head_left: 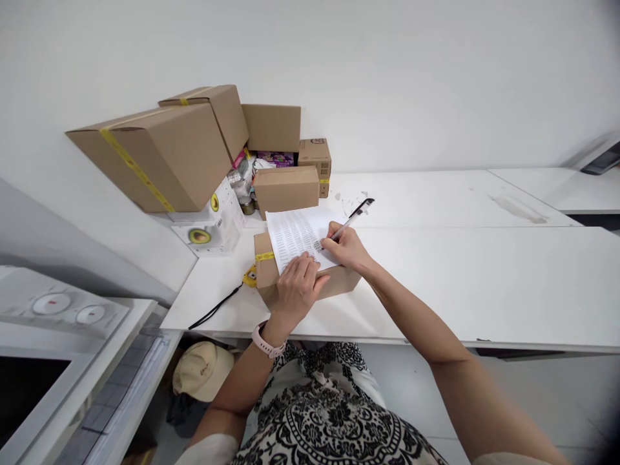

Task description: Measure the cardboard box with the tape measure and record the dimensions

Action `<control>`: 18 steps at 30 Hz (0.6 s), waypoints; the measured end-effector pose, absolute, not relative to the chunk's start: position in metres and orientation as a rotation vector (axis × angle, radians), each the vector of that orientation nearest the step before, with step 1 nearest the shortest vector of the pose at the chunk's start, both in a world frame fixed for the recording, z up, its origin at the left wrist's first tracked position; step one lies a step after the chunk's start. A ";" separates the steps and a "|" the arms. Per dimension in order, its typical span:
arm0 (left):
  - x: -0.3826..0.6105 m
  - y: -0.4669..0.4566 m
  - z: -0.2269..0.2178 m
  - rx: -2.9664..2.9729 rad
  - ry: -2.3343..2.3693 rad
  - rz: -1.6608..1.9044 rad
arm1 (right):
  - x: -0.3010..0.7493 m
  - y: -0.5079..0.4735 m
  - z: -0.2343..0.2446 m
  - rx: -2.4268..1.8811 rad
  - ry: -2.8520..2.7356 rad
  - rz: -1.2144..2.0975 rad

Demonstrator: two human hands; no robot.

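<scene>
A printed sheet of paper (296,234) lies on top of a small cardboard box (265,270) sealed with yellow tape, on the white table (460,284). My left hand (296,289) rests flat on the sheet's near edge, fingers spread, pressing it onto the box. My right hand (347,248) is closed round a black pen (352,217) whose tip touches the sheet among the printed lines. A pale pink watch sits on my left wrist.
Several cardboard boxes (159,155) are stacked at the back left against the wall, with an open box (285,187) of packets and white avocado-print cartons (213,227). A yellow object with a black cord (217,307) lies left of the small box. A beige cap (203,371) sits below the table.
</scene>
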State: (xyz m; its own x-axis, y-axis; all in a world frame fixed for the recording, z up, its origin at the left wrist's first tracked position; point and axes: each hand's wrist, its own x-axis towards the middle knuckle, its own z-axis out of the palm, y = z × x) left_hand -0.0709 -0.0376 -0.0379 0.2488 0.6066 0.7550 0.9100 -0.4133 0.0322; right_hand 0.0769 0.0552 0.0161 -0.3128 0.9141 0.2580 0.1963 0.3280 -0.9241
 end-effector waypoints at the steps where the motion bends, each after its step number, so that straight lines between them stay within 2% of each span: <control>1: -0.071 -0.038 -0.038 -2.117 -1.392 -0.986 | 0.077 0.055 0.016 -1.004 -1.734 1.048; 18: -0.069 -0.037 -0.036 -2.062 -1.328 -1.024 | 0.077 0.058 0.014 -1.019 -1.745 1.036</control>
